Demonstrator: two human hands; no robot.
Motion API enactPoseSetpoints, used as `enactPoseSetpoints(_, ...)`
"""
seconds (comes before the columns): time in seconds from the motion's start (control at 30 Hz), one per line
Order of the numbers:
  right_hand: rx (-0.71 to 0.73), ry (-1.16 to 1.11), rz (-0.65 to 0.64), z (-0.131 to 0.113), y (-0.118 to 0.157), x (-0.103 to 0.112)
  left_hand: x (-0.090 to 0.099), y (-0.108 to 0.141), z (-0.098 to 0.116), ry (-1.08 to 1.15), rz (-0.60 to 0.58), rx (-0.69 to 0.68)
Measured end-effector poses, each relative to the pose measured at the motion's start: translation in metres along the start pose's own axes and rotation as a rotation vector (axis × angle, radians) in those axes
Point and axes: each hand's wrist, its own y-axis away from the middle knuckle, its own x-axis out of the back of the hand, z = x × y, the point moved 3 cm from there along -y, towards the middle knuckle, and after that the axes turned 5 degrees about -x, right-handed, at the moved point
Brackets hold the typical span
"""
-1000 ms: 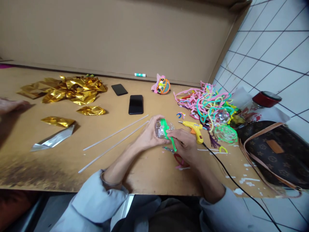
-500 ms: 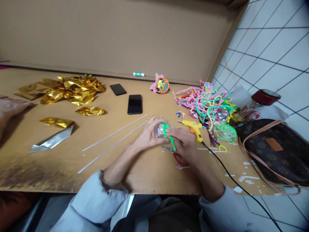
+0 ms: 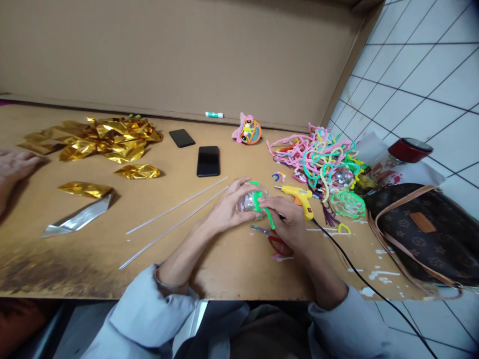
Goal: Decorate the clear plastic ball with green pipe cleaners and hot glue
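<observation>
My left hand [image 3: 234,205] is wrapped around a clear plastic ball [image 3: 247,202], holding it just above the table. A green pipe cleaner [image 3: 271,219] runs across the ball, and its free end sticks out below. My right hand [image 3: 287,219] pinches the pipe cleaner against the ball's side. Under my right hand lie scissors [image 3: 276,243] with red handles, partly covered. A yellow hot glue gun [image 3: 301,198] rests just beyond the right hand, its nozzle pointing left and its black cord trailing toward the front edge.
A heap of coloured pipe cleaners [image 3: 318,157], a brown handbag [image 3: 430,229] and a red-lidded jar [image 3: 409,149] stand right. Two clear sticks [image 3: 175,224], phones [image 3: 208,161], gold foil [image 3: 112,139] and a decorated ball [image 3: 250,130] lie around. Another person's hand [image 3: 17,172] rests far left.
Both hands keep nearly the same hold on the ball and pipe cleaner. The right hand has shifted slightly, showing more of the scissors. The other person's hand has drawn a little left.
</observation>
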Motion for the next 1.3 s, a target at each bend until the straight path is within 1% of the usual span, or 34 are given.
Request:
enactPoseSetpoints(0.13, -0.010, -0.015, 0.018, 0.002, 0.000, 0.001, -0.004, 0.000, -0.001, -0.028, -0.022, -0.019)
enactPoseSetpoints(0.3, -0.063, -0.035, -0.004, 0.004, 0.001, 0.000, -0.015, 0.000, -0.010, -0.110, 0.025, -0.053)
enactPoseSetpoints(0.4, -0.097, -0.071, 0.001, 0.003, 0.000, 0.001, -0.019, 0.001, -0.012, -0.130, 0.058, -0.064)
enactPoseSetpoints(0.57, -0.147, -0.094, 0.048, -0.001, -0.003, 0.005, -0.017, -0.001, -0.007, -0.095, 0.078, -0.098)
enactPoseSetpoints(0.73, -0.160, -0.127, 0.047, -0.001, -0.003, 0.005, -0.014, -0.002, -0.003, -0.056, 0.075, -0.124)
enactPoseSetpoints(0.9, -0.167, -0.140, 0.055, -0.002, -0.002, 0.004, -0.012, -0.002, -0.003, -0.042, 0.072, -0.116)
enactPoseSetpoints(1.03, -0.236, -0.097, 0.079, -0.002, -0.002, 0.005, -0.010, -0.002, -0.002, -0.007, 0.070, -0.098)
enactPoseSetpoints(1.2, -0.329, -0.045, 0.163, 0.003, -0.001, 0.006, -0.010, -0.003, -0.002, 0.073, 0.065, 0.001)
enactPoseSetpoints(1.3, -0.377, 0.005, 0.192, 0.007, 0.000, 0.007, -0.011, -0.003, -0.001, 0.101, 0.055, 0.018)
